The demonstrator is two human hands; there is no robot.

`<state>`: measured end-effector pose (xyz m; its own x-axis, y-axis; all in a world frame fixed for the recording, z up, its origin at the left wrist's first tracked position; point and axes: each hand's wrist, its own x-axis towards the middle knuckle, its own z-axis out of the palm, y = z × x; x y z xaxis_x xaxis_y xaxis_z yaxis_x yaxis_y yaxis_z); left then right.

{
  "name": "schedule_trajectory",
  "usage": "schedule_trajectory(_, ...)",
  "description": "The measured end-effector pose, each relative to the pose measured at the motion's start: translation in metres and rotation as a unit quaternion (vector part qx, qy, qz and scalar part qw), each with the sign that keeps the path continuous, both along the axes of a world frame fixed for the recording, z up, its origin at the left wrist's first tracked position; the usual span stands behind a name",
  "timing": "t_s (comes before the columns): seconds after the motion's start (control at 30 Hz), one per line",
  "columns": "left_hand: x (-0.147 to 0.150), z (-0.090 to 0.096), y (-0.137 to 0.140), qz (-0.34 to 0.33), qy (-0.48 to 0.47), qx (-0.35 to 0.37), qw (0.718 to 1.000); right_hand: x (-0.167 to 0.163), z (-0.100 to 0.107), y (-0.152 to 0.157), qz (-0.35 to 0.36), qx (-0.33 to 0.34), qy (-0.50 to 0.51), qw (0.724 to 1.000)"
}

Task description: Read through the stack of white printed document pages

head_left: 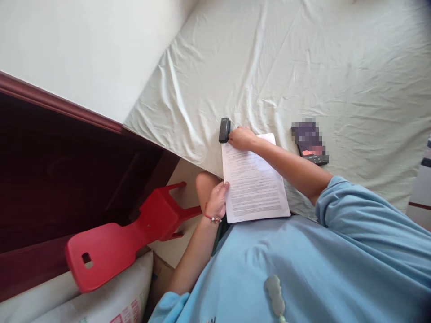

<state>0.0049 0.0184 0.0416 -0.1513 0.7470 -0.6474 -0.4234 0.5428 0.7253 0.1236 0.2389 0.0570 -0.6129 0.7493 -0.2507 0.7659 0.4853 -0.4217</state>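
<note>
My left hand (217,202) pinches flat printed papers (254,188) by the left edge, partly over the wrinkly cloth (215,76). My right hand (241,138) curls beside the boxy black stapler (224,130); I can't tell its grip.

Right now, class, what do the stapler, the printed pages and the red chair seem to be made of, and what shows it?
Stapler: probably a hard plastic casing, black with a faint sheen; any metal inside is hidden.
Printed pages: paper, white and mostly matt, thin-edged, with fine lines of text.
Red chair: likely moulded plastic, smooth, with rounded edges and a cut-out slot.
</note>
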Motion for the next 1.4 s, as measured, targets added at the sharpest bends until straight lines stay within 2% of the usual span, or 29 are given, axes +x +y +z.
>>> schedule_trajectory(0.13,-0.002,-0.008,-0.014,-0.026,0.018,0.036,0.999,0.002,-0.003,0.007,-0.023,0.002,-0.001,1.000)
schedule_trajectory(0.3,-0.012,-0.032,-0.034,-0.077,0.161,0.075,0.981,0.007,-0.011,0.006,-0.048,0.011,0.015,0.999)
schedule_trajectory(0.4,-0.018,-0.041,-0.042,-0.092,0.208,0.084,0.970,0.008,-0.017,0.001,-0.067,0.020,0.033,0.997)
schedule_trajectory(0.6,-0.025,-0.043,-0.046,-0.092,0.280,0.099,0.951,0.006,-0.020,-0.002,-0.085,0.027,0.053,0.995)
schedule_trajectory(0.67,-0.024,-0.042,-0.045,-0.079,0.260,0.102,0.957,0.006,-0.019,-0.002,-0.091,0.026,0.058,0.994)
schedule_trajectory(0.8,-0.016,-0.037,-0.042,-0.018,0.122,0.078,0.989,0.007,-0.019,-0.003,-0.091,0.025,0.073,0.993)
schedule_trajectory(0.93,-0.011,-0.033,-0.040,-0.010,0.046,0.045,0.998,0.009,-0.020,-0.003,-0.095,0.023,0.087,0.991)
schedule_trajectory(1.3,-0.018,-0.033,-0.045,-0.017,0.068,0.049,0.996,0.009,-0.024,-0.004,-0.097,0.041,0.093,0.990)
schedule_trajectory(1.4,-0.021,-0.033,-0.047,-0.017,0.083,0.051,0.995,0.010,-0.022,-0.007,-0.122,0.083,0.141,0.979)
